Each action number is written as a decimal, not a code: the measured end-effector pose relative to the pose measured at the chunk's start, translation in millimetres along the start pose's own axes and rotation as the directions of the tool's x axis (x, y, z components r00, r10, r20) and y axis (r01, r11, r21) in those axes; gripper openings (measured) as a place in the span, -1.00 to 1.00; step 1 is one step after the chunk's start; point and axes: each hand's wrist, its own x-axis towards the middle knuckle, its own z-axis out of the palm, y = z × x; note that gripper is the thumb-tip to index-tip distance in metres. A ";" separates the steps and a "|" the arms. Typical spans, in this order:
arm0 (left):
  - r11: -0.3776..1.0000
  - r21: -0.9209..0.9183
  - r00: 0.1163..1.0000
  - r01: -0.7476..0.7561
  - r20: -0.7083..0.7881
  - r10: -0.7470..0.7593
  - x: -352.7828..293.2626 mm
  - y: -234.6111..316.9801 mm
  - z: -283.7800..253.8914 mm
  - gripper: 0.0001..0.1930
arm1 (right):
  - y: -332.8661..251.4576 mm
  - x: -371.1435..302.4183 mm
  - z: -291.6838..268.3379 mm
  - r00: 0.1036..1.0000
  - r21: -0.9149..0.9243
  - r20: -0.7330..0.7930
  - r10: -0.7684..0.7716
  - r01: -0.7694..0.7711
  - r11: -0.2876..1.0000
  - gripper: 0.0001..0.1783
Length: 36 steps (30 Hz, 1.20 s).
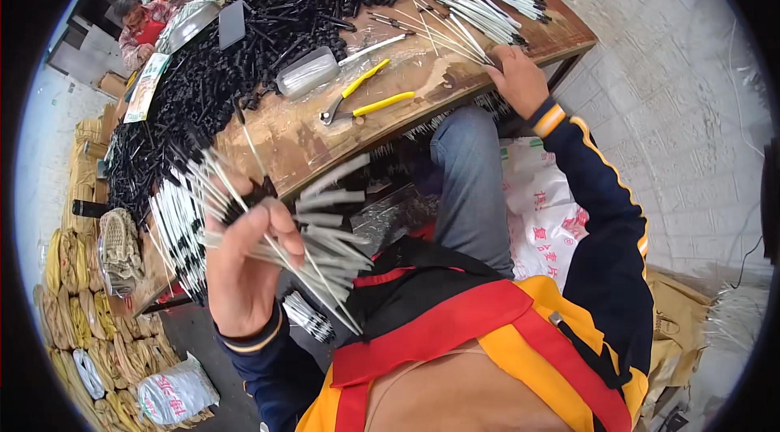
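I see L hand w/ fingers clamped on a bundle of white sticks, held up off the bench. R hand is at loose sticks near the bench's front edge; can't tell if its fingers are pinched. Prob. the gathering step; next move calls for a light R pinch, firm L grip.

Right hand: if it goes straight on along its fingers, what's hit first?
Likely the thin white sticks on the table, right at the tips of the right hand; it may already touch them, depth is unclear.
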 end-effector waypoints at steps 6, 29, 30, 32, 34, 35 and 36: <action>0.975 0.014 0.970 0.220 -0.113 -0.217 36.1 -47.2 -30.9 -0.77 | 54.1 26.5 16.1 0.767 0.353 0.582 0.271 -0.538 0.765 -0.73; 0.996 -0.003 0.986 -0.084 0.144 0.084 150.4 -79.8 -69.7 -0.65 | -143.2 -64.3 -15.1 0.699 0.715 0.699 -0.153 -0.672 0.192 -0.85; 0.999 0.010 0.989 -0.034 0.142 0.032 145.2 -79.3 -71.8 -0.65 | -141.6 -64.9 -16.3 0.706 0.723 0.690 -0.163 -0.657 0.213 -0.86; 0.999 0.039 0.995 0.035 0.091 -0.039 126.2 -77.8 -79.0 -0.65 | -138.7 -66.0 -22.6 0.710 0.726 0.684 -0.166 -0.645 0.237 -0.87; 0.999 -0.004 0.998 0.051 0.033 -0.051 105.9 -67.7 -85.7 -0.62 | -136.5 -69.4 -29.5 0.728 0.735 0.668 -0.152 -0.615 0.286 -0.88; 0.997 -0.067 0.999 0.046 0.019 -0.045 99.7 -67.6 -92.5 -0.60 | -133.5 -73.2 -32.3 0.731 0.735 0.668 -0.139 -0.621 0.272 -0.89; 0.991 -0.127 0.998 0.045 -0.038 -0.050 94.4 -67.7 -93.7 -0.57 | -133.0 -76.8 -35.5 0.729 0.734 0.670 -0.140 -0.622 0.272 -0.89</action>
